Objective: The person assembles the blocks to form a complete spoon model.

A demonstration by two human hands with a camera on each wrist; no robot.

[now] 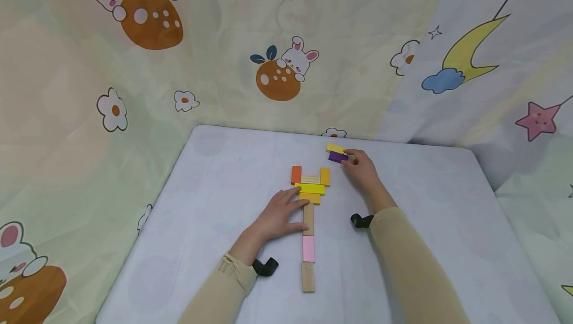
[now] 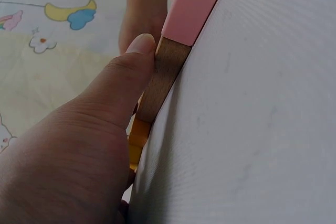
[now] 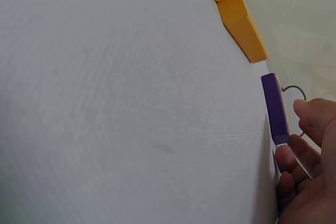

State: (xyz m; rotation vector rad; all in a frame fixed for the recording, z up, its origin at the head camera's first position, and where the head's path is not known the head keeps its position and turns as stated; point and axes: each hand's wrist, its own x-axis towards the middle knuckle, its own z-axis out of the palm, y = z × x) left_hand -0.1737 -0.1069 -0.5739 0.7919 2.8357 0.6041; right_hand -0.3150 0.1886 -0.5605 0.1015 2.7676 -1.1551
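Note:
My left hand (image 1: 278,214) lies spread beside the column of blocks. Its fingertips touch the bright yellow block (image 1: 313,189) and the orange block (image 1: 312,198), and its thumb rests against a wooden block (image 2: 165,72). Below that come a pink block (image 1: 309,249) and another wooden block (image 1: 308,278). My right hand (image 1: 361,168) pinches the right end of a purple block (image 3: 275,108) between thumb and finger. A pale yellow block (image 1: 334,148) lies right behind the purple one, partly hidden in the right wrist view.
At the column's far end stand a red-orange block (image 1: 296,174) and an amber block (image 1: 325,176), with thin wooden strips (image 1: 310,179) between them. The white table (image 1: 215,174) ends at a printed cloth wall (image 1: 224,40) close behind the purple block.

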